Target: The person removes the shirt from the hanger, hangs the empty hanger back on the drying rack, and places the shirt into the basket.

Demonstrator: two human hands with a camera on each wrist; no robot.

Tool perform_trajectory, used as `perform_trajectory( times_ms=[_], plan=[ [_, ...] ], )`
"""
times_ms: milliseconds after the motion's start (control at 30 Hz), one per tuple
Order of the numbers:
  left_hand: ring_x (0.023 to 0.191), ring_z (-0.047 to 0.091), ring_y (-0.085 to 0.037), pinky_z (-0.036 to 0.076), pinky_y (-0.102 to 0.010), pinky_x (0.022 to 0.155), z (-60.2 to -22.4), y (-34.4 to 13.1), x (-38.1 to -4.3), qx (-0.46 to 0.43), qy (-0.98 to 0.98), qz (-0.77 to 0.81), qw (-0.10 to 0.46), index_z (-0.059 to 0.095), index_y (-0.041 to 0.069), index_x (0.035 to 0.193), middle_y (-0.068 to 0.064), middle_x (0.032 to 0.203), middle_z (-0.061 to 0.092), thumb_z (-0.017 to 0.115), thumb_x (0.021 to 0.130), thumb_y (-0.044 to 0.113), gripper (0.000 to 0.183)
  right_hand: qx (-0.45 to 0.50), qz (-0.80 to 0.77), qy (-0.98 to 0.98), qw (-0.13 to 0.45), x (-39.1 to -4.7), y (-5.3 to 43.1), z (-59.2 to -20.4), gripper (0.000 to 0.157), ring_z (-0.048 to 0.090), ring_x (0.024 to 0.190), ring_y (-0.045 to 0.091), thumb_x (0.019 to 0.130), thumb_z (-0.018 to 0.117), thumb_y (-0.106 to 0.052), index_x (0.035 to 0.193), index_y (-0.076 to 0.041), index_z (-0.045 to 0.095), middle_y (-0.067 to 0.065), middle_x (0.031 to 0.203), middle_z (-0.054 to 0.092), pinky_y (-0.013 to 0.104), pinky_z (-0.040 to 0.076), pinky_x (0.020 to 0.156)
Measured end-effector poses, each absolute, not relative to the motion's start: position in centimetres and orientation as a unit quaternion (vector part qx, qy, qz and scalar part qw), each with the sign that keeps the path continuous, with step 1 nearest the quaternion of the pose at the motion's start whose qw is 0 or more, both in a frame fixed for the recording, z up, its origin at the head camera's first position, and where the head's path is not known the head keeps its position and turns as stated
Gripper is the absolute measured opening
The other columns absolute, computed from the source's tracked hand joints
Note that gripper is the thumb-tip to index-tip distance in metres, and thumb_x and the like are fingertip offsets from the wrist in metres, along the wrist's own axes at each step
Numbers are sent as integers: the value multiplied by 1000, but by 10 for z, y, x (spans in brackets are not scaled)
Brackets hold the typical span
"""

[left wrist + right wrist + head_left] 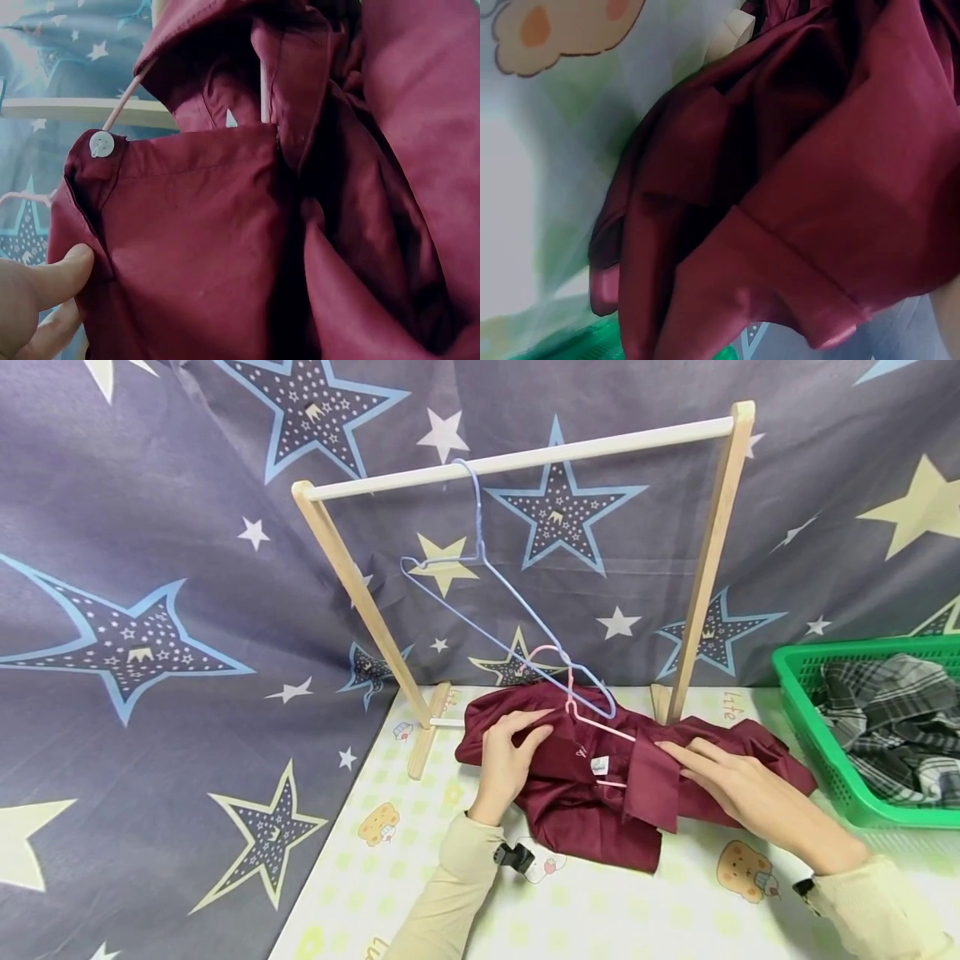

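1. On your far left, a wrinkly dark gray cloth (146, 752) hung down, with blue, cream and white stars on it.
2. Next stood the rack (363, 604), with wooden posts and a round white bar (600, 447).
3. A thin blue hanger (478, 518) hung by its hook from the bar. Its long, bent triangle tipped down over the shirt.
4. Your left hand (510, 760) pinched the shirt's edge between thumb and finger, near a round white button (101, 143).
5. The dark red shirt (558, 760) lay in front of you, bunched up on a pale tablecloth (585, 927) with green squares and bears. It looked smooth and a bit shiny, with lots of soft folds.
6. A pink hanger (603, 726) sat partly inside the shirt, with its curvy hook poking out.
7. Your right hand (738, 781) had its fingertips at the top of a red flap. Your thumb was hidden, so I couldn't tell if you gripped it.
8. On the far right, a green plastic basket (900, 817), full of little holes, held crumpled black, gray and white checked cloth (892, 735).
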State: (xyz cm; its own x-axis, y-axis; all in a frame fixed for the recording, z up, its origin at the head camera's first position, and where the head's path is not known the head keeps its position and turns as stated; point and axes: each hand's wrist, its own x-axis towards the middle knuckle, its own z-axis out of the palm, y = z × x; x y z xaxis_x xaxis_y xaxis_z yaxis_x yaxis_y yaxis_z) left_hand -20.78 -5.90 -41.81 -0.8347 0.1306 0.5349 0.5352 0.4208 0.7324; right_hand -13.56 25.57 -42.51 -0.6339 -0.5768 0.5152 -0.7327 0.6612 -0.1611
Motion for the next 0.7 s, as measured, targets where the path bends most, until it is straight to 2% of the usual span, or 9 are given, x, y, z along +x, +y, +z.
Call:
perform_trajectory(
  times_ms=[33, 67, 133, 167, 267, 300, 400, 567, 700],
  plan=[
    [103, 68, -16, 49, -27, 96, -418, -57, -208, -205, -815, -501, 206, 78, 13, 109, -2, 103, 76, 75, 87, 16, 23, 369, 180, -887, 212, -136, 256, -425, 57, 41, 71, -6, 107, 16, -40, 146, -17, 50, -14, 96, 47, 7, 35, 64],
    [101, 69, -16, 51, -27, 94, -418, -55, -207, -208, -812, -503, 212, 78, 13, 109, -2, 102, 76, 76, 86, 16, 23, 369, 180, -888, 208, -136, 255, -424, 52, 40, 71, -6, 108, 20, -37, 146, -17, 50, -14, 96, 47, 7, 35, 64],
    [96, 70, -15, 53, -25, 90, -418, -52, -207, -208, -804, -511, 219, 79, 11, 107, -4, 99, 77, 78, 84, 16, 24, 372, 184, -889, 194, -136, 255, -424, 41, 40, 69, -6, 108, 38, -22, 148, -18, 48, -13, 95, 47, 6, 34, 64],
    [93, 71, -14, 54, -24, 88, -418, -50, -207, -208, -802, -513, 225, 79, 9, 105, -5, 97, 77, 79, 82, 16, 24, 373, 184, -890, 187, -136, 254, -424, 44, 40, 69, -6, 105, 47, -14, 149, -18, 47, -13, 94, 46, 6, 34, 64],
    [88, 71, -13, 55, -24, 83, -417, -47, -206, -208, -790, -528, 231, 79, 6, 102, -7, 93, 77, 82, 79, 16, 25, 370, 186, -894, 169, -136, 252, -424, 77, 42, 70, -5, 82, 67, 10, 150, -20, 45, -12, 95, 47, 7, 37, 63],
    [88, 71, -13, 55, -24, 84, -417, -46, -206, -207, -786, -536, 229, 79, 5, 102, -7, 93, 77, 82, 79, 16, 25, 367, 186, -896, 166, -136, 251, -424, 82, 43, 71, -4, 79, 68, 12, 150, -20, 45, -11, 95, 48, 8, 38, 62],
    [93, 70, -13, 53, -25, 89, -416, -44, -206, -211, -770, -564, 210, 78, 7, 108, -6, 99, 77, 81, 80, 18, 30, 357, 187, -902, 157, -136, 249, -424, 82, 47, 74, -2, 79, 69, 12, 150, -23, 45, -10, 97, 51, 12, 42, 61],
    [91, 68, -12, 50, -19, 87, -415, -39, -206, -213, -761, -582, 193, 78, 9, 108, -7, 99, 76, 81, 81, 19, 28, 360, 182, -901, 158, -137, 246, -426, 79, 49, 78, 1, 81, 66, 12, 150, -23, 45, -7, 100, 54, 16, 45, 63],
    [91, 69, -20, 51, -22, 88, -416, -34, -207, -223, -759, -578, 202, 78, 0, 102, -13, 96, 76, 78, 84, 10, 21, 364, 155, -901, 179, -136, 246, -424, 60, 51, 78, 1, 91, 63, -2, 147, -21, 49, -7, 101, 56, 19, 47, 63]
  ],
)
